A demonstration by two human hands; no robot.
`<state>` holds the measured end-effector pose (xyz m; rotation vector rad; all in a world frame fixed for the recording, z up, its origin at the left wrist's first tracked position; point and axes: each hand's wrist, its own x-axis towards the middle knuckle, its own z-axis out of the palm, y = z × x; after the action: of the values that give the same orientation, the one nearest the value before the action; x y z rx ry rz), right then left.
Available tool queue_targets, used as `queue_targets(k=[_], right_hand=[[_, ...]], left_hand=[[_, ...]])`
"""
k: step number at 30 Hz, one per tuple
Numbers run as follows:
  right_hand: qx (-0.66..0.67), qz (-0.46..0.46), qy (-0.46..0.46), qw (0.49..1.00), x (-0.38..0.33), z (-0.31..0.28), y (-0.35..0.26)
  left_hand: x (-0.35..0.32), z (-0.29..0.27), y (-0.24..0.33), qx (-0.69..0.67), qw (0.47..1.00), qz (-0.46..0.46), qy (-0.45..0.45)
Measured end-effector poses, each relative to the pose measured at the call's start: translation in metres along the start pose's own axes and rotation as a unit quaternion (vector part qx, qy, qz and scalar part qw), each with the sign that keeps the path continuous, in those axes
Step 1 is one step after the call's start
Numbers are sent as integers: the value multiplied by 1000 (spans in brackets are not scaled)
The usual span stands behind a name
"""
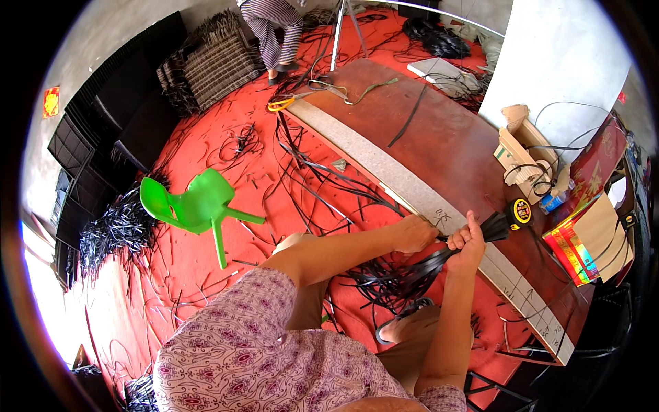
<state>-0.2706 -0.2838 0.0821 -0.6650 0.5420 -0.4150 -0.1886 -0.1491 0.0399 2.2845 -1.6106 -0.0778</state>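
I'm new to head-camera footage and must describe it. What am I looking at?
No machine here: these are a person's own bare hands, seen from above by a wide fisheye camera worn on the head, so straight edges bend. The right hand has a closed grip on a bundle of black strips; the left hand is close beside it, its exact hold unclear. On the reddish-brown table lie a pale board along the near edge, a yellow-and-black tape measure and yellow-handled scissors.

Handwriting [441,217] on pale strip [364,156]; print on tape measure [521,212].
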Motion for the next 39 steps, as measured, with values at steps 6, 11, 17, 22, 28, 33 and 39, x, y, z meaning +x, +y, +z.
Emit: queue_targets(k=[6,11,17,22,28,33,39], right_hand=[[5,-2,-5,1000,-1,0,1],[10,-4,-11,1000,2,2,3],[-1,-3,-2,1000,-5,2,2],[3,-6,-8,1000,-3,2,4],[8,-3,-4,1000,-7,3,-1],[14,0,-10,1000,-6,3,1],[10,-10,-13,1000,-8,2,0]], left_hand=[[0,3,-1,1,1000,9,18],[1,14,-9,20,999,13,27],[1,9,-5,4,1000,10,28],[2,14,-8,10,1000,7,29],[2,12,-3,-8,1000,-23,-11],[1,13,-5,45,998,18,27],[1,13,-5,47,997,25,54]])
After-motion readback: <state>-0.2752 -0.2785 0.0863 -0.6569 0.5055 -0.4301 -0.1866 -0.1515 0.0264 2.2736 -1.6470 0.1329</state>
